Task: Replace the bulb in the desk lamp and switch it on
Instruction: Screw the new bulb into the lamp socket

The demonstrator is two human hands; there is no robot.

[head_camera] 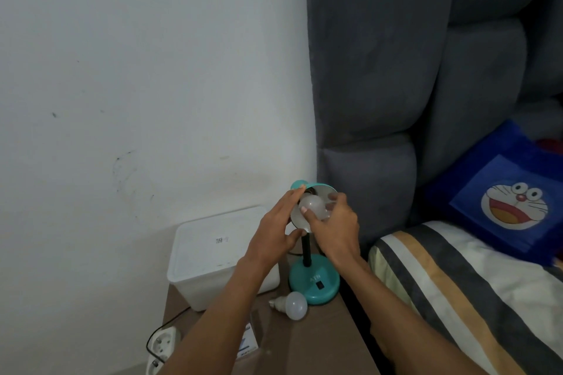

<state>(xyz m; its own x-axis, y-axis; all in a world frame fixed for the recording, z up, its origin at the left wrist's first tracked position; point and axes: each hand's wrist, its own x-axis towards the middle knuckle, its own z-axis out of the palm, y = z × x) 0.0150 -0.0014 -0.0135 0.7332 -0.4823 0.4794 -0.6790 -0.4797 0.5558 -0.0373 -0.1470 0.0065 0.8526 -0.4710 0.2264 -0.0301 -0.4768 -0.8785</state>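
A teal desk lamp stands on a brown bedside table [323, 341], its round base [313, 283] bearing a black switch. The teal shade [316, 189] is tilted toward me. My left hand [274, 231] grips the shade's left rim. My right hand [335, 222] holds a white bulb [313, 205] inside the shade, fingers wrapped round it. The bulb is unlit, and its screw end is hidden in the socket. A second white bulb [292, 304] lies on its side on the table, just left of the lamp base.
A white lidded plastic box [219, 256] sits on the table left of the lamp. A white power strip [161, 347] with a black cord lies lower left. A grey padded headboard [396, 70] and a bed with a striped cover [457, 283] and blue pillow [511, 192] are on the right.
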